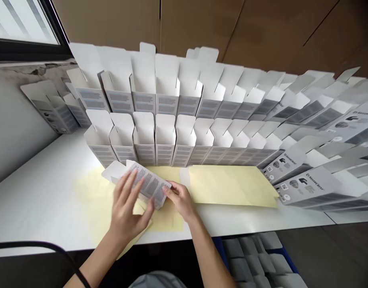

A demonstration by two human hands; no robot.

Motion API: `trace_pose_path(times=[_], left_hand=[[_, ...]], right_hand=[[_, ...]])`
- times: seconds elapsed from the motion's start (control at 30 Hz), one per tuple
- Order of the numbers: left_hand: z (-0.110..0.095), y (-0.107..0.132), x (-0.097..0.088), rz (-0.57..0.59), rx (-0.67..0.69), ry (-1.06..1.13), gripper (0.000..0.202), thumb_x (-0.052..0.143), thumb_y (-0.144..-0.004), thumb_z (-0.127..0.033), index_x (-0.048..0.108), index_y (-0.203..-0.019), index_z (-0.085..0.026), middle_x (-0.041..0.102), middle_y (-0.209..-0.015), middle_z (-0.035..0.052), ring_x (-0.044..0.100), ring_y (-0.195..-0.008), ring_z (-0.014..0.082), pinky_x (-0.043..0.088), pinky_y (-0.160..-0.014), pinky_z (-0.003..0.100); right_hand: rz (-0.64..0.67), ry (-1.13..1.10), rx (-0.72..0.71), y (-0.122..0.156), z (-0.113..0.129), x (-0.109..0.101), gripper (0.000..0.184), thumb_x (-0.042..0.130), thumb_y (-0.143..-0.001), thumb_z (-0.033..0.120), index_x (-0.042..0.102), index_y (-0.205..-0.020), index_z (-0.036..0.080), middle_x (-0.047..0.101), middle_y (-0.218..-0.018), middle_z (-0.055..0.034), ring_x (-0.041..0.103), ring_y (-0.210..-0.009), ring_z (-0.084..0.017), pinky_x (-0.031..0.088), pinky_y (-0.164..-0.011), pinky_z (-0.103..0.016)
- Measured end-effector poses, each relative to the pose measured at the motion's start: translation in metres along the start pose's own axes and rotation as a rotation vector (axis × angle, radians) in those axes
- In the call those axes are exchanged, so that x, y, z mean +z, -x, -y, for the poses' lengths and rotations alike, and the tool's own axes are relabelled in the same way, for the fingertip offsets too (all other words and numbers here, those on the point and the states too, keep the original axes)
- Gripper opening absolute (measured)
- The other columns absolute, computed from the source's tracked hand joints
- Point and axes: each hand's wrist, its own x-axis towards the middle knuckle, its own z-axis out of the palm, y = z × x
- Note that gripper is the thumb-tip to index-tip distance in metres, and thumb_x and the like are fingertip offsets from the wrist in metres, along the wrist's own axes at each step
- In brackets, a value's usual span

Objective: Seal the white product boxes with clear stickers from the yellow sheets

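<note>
Left hand (126, 204): fingers spread across the printed carton (150, 184); clench unclear.
Right hand (179, 200): grip pinches the carton's end, steadying it.
Position: carton held over yellow paper (231, 186) on the table (36, 212).
Rows of white boxes (167, 100): upright, packed to prop each other.

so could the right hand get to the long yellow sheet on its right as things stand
Probably yes. The right hand is on the printed carton, and the pale yellow sheet lies close beside it, with none of the upright cartons in between. It would likely need to release the carton first.
</note>
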Motion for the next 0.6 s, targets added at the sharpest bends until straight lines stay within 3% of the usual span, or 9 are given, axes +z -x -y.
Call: trace_pose_path(times=[0.07, 0.17, 0.2, 0.27, 0.4, 0.6], left_hand=[[-0.002, 0.005, -0.012, -0.038, -0.242, -0.029, 0.064, 0.071, -0.081, -0.03, 0.047, -0.141, -0.027, 0.041, -0.152, 0.015, 0.036, -0.142, 0.0385, 0.034, -0.112, 0.06], [-0.004, 0.013, -0.015, 0.006, -0.757, 0.096, 0.099, 0.074, -0.073, -0.053, 0.024, -0.153, -0.024, 0.023, -0.16, 0.0191, 0.033, -0.141, 0.0459, 0.041, -0.104, 0.064], [-0.005, 0.014, -0.012, 0.036, -0.898, 0.193, 0.107, 0.075, -0.07, -0.057, 0.019, -0.155, -0.024, 0.023, -0.16, 0.0197, 0.037, -0.138, 0.0462, 0.046, -0.1, 0.063], [-0.009, 0.012, -0.004, 0.098, -1.07, 0.429, 0.107, 0.077, -0.066, -0.059, 0.023, -0.152, -0.026, 0.034, -0.155, 0.0178, 0.049, -0.13, 0.0419, 0.055, -0.093, 0.055], [-0.026, 0.002, 0.008, 0.146, -1.156, 0.663, 0.077, 0.077, -0.067, -0.059, 0.046, -0.129, -0.026, 0.059, -0.131, 0.011, 0.063, -0.114, 0.0337, 0.06, -0.083, 0.044], [-0.04, 0.006, 0.009, 0.103, -1.081, 0.707, 0.079, 0.086, -0.056, -0.051, 0.051, -0.12, -0.022, 0.068, -0.113, 0.011, 0.069, -0.101, 0.0344, 0.063, -0.075, 0.042]], right_hand=[[-0.023, -0.031, -0.003, 0.009, -0.002, -0.004, 0.04, 0.064, -0.088, 0.051, 0.073, -0.111, 0.02, 0.075, -0.103, -0.0078, 0.069, -0.095, -0.026, 0.054, -0.082, -0.035], [-0.015, -0.1, -0.019, 0.021, -0.004, -0.008, 0.043, 0.064, -0.089, 0.049, 0.07, -0.119, 0.02, 0.074, -0.109, -0.0095, 0.069, -0.098, -0.027, 0.054, -0.087, -0.039], [-0.008, -0.12, -0.028, 0.024, -0.004, -0.008, 0.043, 0.063, -0.09, 0.049, 0.069, -0.121, 0.02, 0.074, -0.11, -0.0099, 0.069, -0.099, -0.027, 0.054, -0.089, -0.04], [0.007, -0.152, -0.049, 0.028, -0.002, -0.007, 0.043, 0.063, -0.09, 0.047, 0.069, -0.122, 0.02, 0.074, -0.112, -0.0103, 0.069, -0.1, -0.027, 0.054, -0.09, -0.041], [0.024, -0.187, -0.094, 0.036, 0.003, -0.005, 0.043, 0.062, -0.091, 0.046, 0.067, -0.123, 0.019, 0.073, -0.114, -0.0115, 0.07, -0.102, -0.028, 0.055, -0.093, -0.042], [-0.116, 0.115, -0.147, 0.061, 0.01, -0.016, 0.047, 0.074, -0.076, 0.033, 0.068, -0.122, 0.028, 0.069, -0.121, -0.0093, 0.064, -0.113, -0.034, 0.053, -0.098, -0.047]])
